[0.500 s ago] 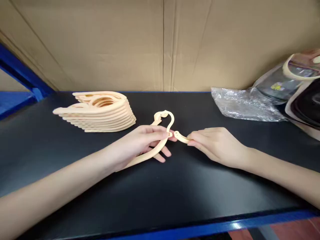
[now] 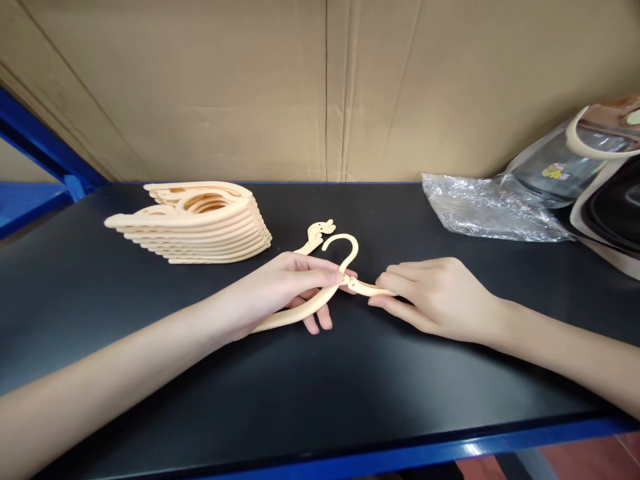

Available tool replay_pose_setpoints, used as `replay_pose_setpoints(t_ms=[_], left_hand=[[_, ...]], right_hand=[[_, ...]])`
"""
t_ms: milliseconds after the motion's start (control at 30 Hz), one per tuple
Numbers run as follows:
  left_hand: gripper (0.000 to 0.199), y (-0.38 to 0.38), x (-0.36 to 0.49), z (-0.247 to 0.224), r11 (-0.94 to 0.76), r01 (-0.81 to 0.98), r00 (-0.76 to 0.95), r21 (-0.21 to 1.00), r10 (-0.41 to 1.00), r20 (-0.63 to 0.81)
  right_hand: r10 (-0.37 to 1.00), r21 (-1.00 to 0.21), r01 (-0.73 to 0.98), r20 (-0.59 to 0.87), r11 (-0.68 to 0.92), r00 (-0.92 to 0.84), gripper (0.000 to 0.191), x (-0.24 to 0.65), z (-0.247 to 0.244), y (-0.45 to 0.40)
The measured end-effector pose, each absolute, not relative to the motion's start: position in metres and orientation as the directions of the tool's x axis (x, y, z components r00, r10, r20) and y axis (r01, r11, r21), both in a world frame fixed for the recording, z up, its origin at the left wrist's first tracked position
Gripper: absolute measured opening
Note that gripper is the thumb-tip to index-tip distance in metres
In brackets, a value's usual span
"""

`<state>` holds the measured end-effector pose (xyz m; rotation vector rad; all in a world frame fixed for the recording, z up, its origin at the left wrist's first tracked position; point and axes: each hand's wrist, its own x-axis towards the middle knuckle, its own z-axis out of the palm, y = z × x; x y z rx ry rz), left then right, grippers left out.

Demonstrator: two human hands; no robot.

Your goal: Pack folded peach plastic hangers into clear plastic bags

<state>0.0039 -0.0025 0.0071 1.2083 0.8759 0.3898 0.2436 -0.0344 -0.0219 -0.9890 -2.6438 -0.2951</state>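
Note:
My left hand (image 2: pixel 300 287) is closed on a cream plastic hanger half (image 2: pixel 295 316), with its curved hook (image 2: pixel 354 248) standing up past the thumb. Between the fingertips of my right hand (image 2: pixel 435 297) is a cream hanger arm (image 2: pixel 367 289). The arm's holed end meets the joint below the hook, close to my left thumb; whether the two are locked together I cannot tell. Behind my left hand a cream animal-shaped piece (image 2: pixel 316 235) shows, its lower part hidden by the hand.
At the back left of the black table (image 2: pixel 320 400) is a neat stack of cream hanger parts (image 2: pixel 210 230). A crinkled clear plastic bag (image 2: pixel 495 210) and a clear bag with cream trim (image 2: pixel 545 167) lie at the right. Cardboard (image 2: pixel 200 87) lines the back.
The hook has moved slightly right and down, away from the animal-shaped piece. The arm in my right hand has turned flatter, and its end has come up to the hook's joint.

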Motion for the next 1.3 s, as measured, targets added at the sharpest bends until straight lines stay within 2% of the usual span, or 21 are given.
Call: replay_pose_setpoints(t_ms=[167,367,467,700,1000,1300], left_hand=[[0.02,-0.0014,0.0033,0.0056,0.381,0.198,0.621,0.903,0.665,-0.416],[0.019,-0.0003,0.0008,0.0046,0.394,0.193,0.635,0.899,0.648,-0.42],[0.025,-0.0001,-0.0001,0.0061,0.415,0.177,0.638,0.893,0.642,-0.425],[0.026,0.0023,-0.0015,0.0079,0.431,0.216,0.64,0.876,0.615,-0.461],[0.017,0.0034,-0.0019,0.0055,0.451,0.143,0.638,0.881,0.638,-0.431],[0.025,0.0038,-0.0041,0.0096,0.462,0.227,0.632,0.857,0.6,-0.49]], right_hand=[[0.522,0.183,0.631,0.417,0.754,-0.744,0.041,0.24,-0.0228,-0.0372],[0.489,0.24,0.641,0.471,0.729,-0.734,0.039,0.2373,-0.0223,-0.0406],[0.469,0.282,0.636,0.479,0.718,-0.742,0.038,0.2381,-0.0214,-0.0398],[0.447,0.307,0.622,0.479,0.721,-0.755,0.035,0.2402,-0.0227,-0.0374],[0.38,0.358,0.601,0.523,0.714,-0.763,0.034,0.2365,-0.0205,-0.0432],[0.389,0.395,0.611,0.511,0.685,-0.767,0.025,0.2387,-0.0209,-0.0412]])
